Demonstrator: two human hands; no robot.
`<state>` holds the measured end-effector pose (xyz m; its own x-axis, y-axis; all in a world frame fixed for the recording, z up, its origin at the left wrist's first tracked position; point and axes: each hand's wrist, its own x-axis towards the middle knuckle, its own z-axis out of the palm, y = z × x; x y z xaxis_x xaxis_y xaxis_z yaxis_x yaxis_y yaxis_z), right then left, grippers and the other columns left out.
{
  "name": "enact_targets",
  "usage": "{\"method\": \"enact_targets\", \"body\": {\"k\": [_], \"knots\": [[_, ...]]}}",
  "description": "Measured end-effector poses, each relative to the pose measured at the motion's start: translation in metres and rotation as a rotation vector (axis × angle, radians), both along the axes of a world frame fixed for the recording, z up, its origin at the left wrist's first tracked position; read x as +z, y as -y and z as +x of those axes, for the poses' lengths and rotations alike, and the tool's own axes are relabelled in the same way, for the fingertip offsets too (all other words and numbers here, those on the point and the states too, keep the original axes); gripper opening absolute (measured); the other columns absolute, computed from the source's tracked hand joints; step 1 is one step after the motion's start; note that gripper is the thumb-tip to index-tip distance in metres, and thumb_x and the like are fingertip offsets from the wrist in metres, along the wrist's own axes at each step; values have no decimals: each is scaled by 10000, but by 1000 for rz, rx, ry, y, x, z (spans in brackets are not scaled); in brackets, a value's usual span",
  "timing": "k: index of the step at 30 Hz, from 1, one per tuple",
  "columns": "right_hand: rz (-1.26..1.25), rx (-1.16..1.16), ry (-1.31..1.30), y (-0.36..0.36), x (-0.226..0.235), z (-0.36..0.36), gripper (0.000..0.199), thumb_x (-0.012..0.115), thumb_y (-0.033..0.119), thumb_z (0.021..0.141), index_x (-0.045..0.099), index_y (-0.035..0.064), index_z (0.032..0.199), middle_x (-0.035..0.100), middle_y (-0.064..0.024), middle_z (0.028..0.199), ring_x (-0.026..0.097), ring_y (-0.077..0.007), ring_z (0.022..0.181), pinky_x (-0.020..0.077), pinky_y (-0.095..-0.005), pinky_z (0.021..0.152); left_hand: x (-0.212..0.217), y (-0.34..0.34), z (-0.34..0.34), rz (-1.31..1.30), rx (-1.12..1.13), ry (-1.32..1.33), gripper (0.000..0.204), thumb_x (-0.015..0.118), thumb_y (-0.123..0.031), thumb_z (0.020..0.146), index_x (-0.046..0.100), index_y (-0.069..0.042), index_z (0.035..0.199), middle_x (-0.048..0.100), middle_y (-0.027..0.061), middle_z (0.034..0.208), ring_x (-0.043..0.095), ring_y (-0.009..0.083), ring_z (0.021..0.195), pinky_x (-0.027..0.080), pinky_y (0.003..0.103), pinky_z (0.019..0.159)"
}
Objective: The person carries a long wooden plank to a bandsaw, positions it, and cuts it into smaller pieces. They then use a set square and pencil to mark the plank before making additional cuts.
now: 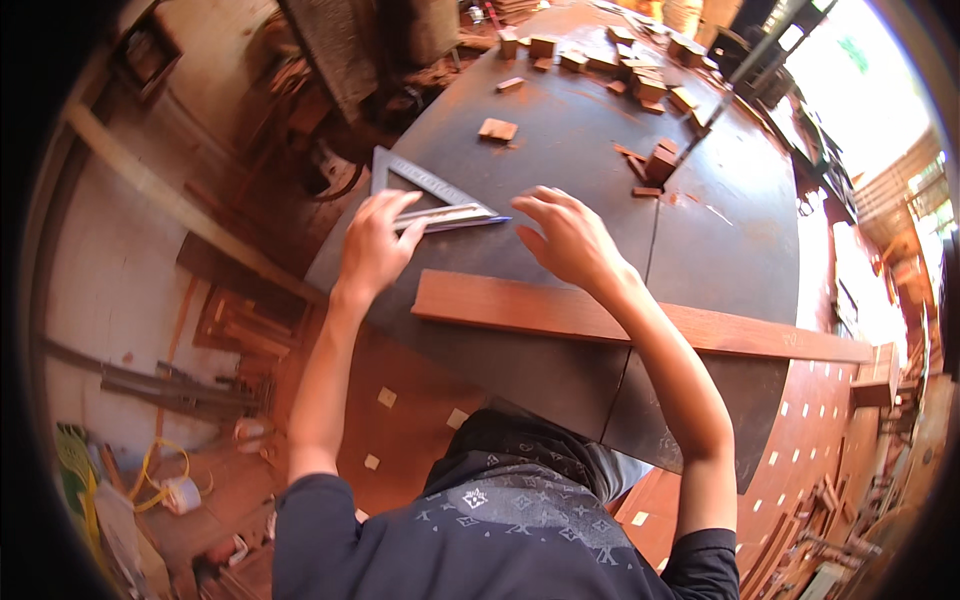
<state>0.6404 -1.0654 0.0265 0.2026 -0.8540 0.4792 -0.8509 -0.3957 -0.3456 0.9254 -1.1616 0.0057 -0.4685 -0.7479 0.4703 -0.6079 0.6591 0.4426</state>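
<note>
My left hand [375,245] grips a grey triangular speed square [430,180] by its near edge, thumb and fingers closed on it. The square is held over the left side of the dark worktable. A small blue tip [503,219] shows at its right corner; what it belongs to I cannot make out. Just right of that corner is my right hand [570,235], thumb and fingers apart, holding nothing I can see. Below both hands a long reddish-brown board [510,303] lies across the table, passing under my right forearm.
Small wood blocks [640,75] are piled at the table's far end, with a loose block [497,130] nearer. An upright metal bar [735,90] rises from the table [730,255] beside stacked offcuts [660,163]. At lower left, a yellow strap roll [182,493] lies among scraps.
</note>
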Motion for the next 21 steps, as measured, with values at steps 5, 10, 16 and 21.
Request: {"method": "enact_targets", "body": {"k": [5,10,16,21], "knots": [[164,19,-111,50,-34,31,129,686,63,923,747,33,1033,731,-160,1077,713,-370,1047,592,-464,917,-14,42,-11,144,-118,272,443,799,-262,920,726,-69,1313,716,147,1263,642,341,1227,501,439,1091],[275,-10,-79,51,-41,48,183,646,-41,870,743,-2,1021,731,-230,1039,722,-398,1028,588,-481,908,-27,31,11,177,-202,276,423,835,-243,899,743,-57,1267,703,105,1155,611,322,1163,493,429,1066],[354,-90,-5,39,-24,19,207,635,-54,837,746,-25,1008,748,-263,977,729,-443,965,602,-489,883,-22,43,-9,155,-314,281,412,839,-244,893,746,-55,1247,704,100,1175,612,317,1155,492,432,1057],[353,-78,-312,33,-27,1,136,662,-38,818,765,-5,900,747,-258,902,748,-431,914,619,-472,826,-11,49,-2,251,-348,333,422,829,-219,889,742,-54,1268,705,112,1174,620,316,1147,486,429,1068]]}}
